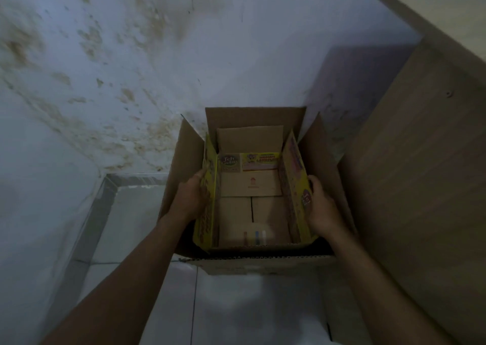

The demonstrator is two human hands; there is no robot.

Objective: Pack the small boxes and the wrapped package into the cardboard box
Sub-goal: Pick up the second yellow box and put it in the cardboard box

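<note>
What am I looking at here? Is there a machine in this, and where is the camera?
No machine: these are a person's two bare arms. The one picture comes from a wide camera worn on the head, looking forward and down, so the arms reach in from the bottom edge.

On the tiled floor, against a stained wall and beside a wooden panel, stands a big cardboard box with its flaps open. Within it sits a yellow printed box, also open. The left hand holds that box's left side and the right hand its right side. Inside it lie small plain boxes. The picture is too dim to tell more.
</note>
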